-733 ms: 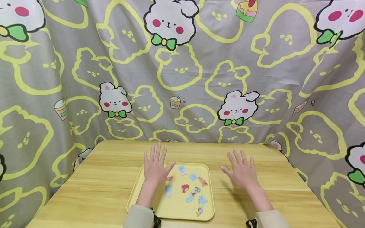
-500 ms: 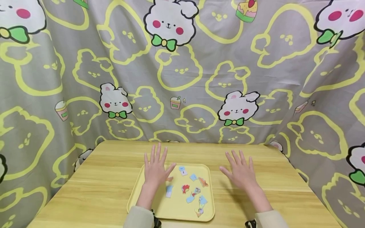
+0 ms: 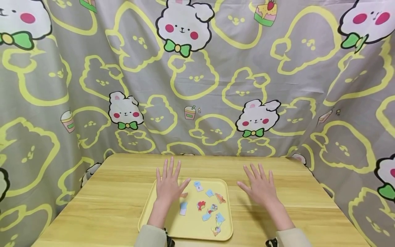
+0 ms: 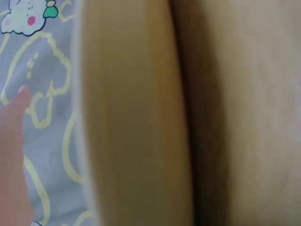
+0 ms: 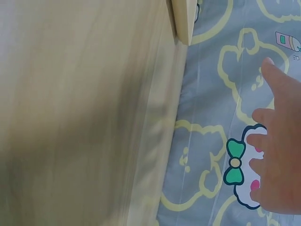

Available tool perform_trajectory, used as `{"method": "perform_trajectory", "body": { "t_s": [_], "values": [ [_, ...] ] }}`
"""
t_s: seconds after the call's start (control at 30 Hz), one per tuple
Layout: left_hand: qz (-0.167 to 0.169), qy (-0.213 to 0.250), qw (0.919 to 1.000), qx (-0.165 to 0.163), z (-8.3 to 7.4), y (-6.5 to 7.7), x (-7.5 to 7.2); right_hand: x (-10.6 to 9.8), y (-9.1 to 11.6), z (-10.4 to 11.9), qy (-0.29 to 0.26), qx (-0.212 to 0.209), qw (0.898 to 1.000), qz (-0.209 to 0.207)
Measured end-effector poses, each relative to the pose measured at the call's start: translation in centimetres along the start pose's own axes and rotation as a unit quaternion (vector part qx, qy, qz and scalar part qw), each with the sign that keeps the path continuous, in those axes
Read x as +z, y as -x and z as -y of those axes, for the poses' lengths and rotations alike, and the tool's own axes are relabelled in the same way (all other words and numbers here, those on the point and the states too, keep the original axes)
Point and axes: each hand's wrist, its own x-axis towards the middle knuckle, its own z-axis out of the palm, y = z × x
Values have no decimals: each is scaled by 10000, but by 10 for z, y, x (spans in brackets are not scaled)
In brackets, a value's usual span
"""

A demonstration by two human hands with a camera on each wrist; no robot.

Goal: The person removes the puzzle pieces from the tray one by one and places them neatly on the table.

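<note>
My left hand [image 3: 168, 185] is over the left part of a yellow tray [image 3: 197, 233], fingers straight and spread, holding nothing. My right hand [image 3: 259, 187] is to the right of the tray above the wooden table, also spread and holding nothing. Small flat printed pieces, like jigsaw pieces, lie scattered in the tray. Among them are a red piece [image 3: 201, 205], a blue-and-lilac piece [image 3: 183, 208] and an orange piece [image 3: 220, 198]. An orange-brown piece [image 3: 183, 195] is partly hidden by the left thumb. In the left wrist view, the tray's blurred side [image 4: 127, 117] fills the middle.
The wooden table [image 3: 302, 206] extends on both sides of the tray. A grey curtain [image 3: 197, 137] with yellow outlines and white rabbit heads hangs behind the table and at both sides. Dark straps [image 3: 170, 241] show at the cuffs of the light sleeves.
The right hand has shifted very slightly left. The left hand stays almost still, and the pieces lie unchanged in the tray. The head view has tilted up a little.
</note>
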Motion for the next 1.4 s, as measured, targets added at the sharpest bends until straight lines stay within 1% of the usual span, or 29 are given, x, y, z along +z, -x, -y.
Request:
{"method": "perform_trajectory", "body": {
  "t_s": [0.27,0.47,0.53,0.63,0.77,0.87,0.97,1.1,1.23,1.33,1.4],
  "values": [
    [202,-175,9996,-38,6,2,-3,8,1,3,-83,-90,9999,62],
    [0,-97,9999,27,12,4,-7,14,0,8,-125,-177,9998,39],
    [-103,-31,9999,32,14,4,-9,15,0,10,-154,-207,9996,70],
    [-171,49,9998,35,17,5,-12,19,-1,13,-238,-262,9993,114],
    [-365,235,9989,189,21,6,-15,23,0,16,-354,-291,9987,222],
    [-544,408,9970,363,24,7,-17,26,0,18,-390,-321,9983,287],
    [-599,568,9956,435,27,8,-20,28,0,20,-410,-408,9978,315],
    [-600,775,9944,383,31,10,-24,29,-1,25,-456,-583,9966,357],
    [-587,1012,9928,256,38,12,-28,30,-2,29,-525,-751,9949,429],
    [-458,1165,9921,114,44,13,-30,31,-3,32,-559,-849,9934,538],
    [-315,1257,9916,11,50,14,-32,32,-4,34,-539,-934,9923,611]
  ]
}}
